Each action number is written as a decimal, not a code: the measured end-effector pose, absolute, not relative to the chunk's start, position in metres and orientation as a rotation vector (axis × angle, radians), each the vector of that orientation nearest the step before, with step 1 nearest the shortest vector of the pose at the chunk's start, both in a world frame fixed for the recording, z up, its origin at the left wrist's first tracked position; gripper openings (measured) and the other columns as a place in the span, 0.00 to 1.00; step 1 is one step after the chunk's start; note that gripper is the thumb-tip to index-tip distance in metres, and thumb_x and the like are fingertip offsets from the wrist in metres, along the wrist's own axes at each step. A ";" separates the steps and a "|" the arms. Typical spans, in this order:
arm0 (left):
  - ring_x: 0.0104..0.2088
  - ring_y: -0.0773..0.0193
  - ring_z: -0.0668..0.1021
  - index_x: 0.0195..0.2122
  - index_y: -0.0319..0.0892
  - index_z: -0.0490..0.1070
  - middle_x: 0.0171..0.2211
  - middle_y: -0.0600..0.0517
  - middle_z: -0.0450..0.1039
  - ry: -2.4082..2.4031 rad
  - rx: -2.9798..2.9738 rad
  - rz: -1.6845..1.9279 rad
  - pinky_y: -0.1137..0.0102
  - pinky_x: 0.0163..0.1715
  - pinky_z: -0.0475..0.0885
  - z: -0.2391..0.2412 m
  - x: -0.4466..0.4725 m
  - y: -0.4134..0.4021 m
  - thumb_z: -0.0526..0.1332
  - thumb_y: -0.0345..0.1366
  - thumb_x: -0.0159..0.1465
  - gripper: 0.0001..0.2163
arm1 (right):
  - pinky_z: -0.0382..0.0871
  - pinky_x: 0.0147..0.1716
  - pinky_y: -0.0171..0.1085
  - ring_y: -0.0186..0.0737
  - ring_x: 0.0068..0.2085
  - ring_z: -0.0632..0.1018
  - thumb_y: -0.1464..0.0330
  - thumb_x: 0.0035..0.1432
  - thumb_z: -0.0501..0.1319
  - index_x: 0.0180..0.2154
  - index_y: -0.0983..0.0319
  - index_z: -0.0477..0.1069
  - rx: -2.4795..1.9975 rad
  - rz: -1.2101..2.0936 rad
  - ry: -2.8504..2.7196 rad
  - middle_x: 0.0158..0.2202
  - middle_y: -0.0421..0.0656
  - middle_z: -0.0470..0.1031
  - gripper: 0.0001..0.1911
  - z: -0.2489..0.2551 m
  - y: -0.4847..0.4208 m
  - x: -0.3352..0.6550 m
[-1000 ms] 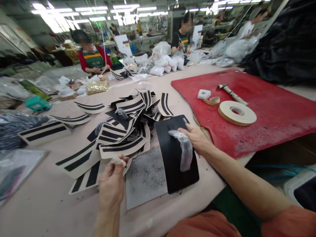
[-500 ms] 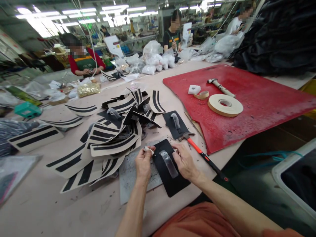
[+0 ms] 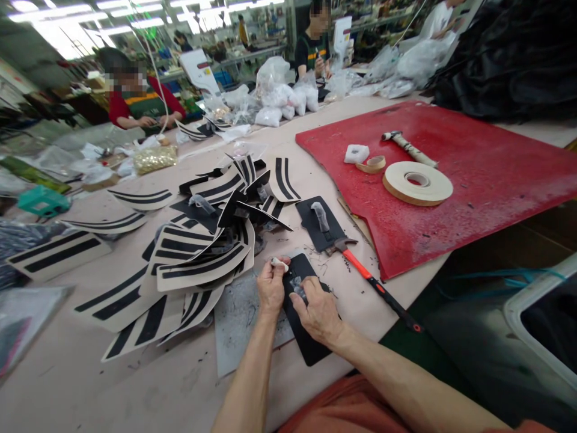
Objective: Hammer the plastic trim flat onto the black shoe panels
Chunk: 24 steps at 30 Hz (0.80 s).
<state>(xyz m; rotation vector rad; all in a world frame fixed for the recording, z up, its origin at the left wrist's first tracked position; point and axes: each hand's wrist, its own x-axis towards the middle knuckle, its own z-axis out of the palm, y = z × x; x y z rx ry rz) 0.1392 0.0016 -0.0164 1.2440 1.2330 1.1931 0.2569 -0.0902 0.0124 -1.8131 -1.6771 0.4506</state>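
Observation:
My left hand (image 3: pixel 271 291) is closed in a pinch around a small white wad (image 3: pixel 280 263), perhaps cloth, at the upper left edge of a black panel (image 3: pixel 311 350). Across that panel runs a handle in clear plastic wrap (image 3: pixel 296 282). My right hand (image 3: pixel 319 314) lies over it, fingers curled round the wrapped handle, hiding most of it. A grey board (image 3: pixel 232 325) lies partly under the panel. Just beyond my hands, a second black panel (image 3: pixel 311 225) bears another wrapped handle, and the head of a hammer with a red and black grip (image 3: pixel 358 264) rests against its near edge.
Left of my hands is a heap of white panels with black stripes (image 3: pixel 202 267). A red mat (image 3: pixel 478 210) on the right holds a tape roll (image 3: pixel 433 189) and another hammer (image 3: pixel 410 149). A bin (image 3: pixel 514 307) stands at the right. Co-workers sit across the table.
My right hand has moved from the panel's right edge onto the wrapped handle. My left hand, still pinching the white wad, has shifted slightly up and right. The camera view has tilted down a little.

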 end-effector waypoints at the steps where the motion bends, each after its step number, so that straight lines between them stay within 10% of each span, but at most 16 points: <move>1: 0.44 0.58 0.81 0.42 0.42 0.76 0.42 0.48 0.81 1.252 1.278 1.186 0.66 0.49 0.72 -0.014 0.140 0.001 0.60 0.44 0.66 0.12 | 0.68 0.35 0.38 0.42 0.37 0.76 0.60 0.68 0.51 0.41 0.61 0.66 -1.814 0.458 -1.648 0.41 0.48 0.71 0.13 0.012 -0.090 0.256; 18: 0.41 0.57 0.80 0.41 0.43 0.77 0.40 0.47 0.81 1.358 1.501 1.138 0.67 0.44 0.72 -0.003 0.150 -0.006 0.61 0.41 0.65 0.10 | 0.70 0.45 0.41 0.45 0.46 0.75 0.61 0.69 0.51 0.48 0.60 0.67 -1.652 0.540 -1.738 0.46 0.49 0.71 0.13 0.026 -0.091 0.286; 24: 0.40 0.58 0.82 0.41 0.43 0.78 0.40 0.49 0.82 1.354 1.655 1.170 0.67 0.44 0.74 -0.005 0.151 -0.007 0.61 0.39 0.64 0.09 | 0.66 0.48 0.49 0.57 0.50 0.71 0.67 0.63 0.57 0.51 0.68 0.67 -2.249 0.124 -1.831 0.50 0.59 0.70 0.17 0.022 -0.101 0.371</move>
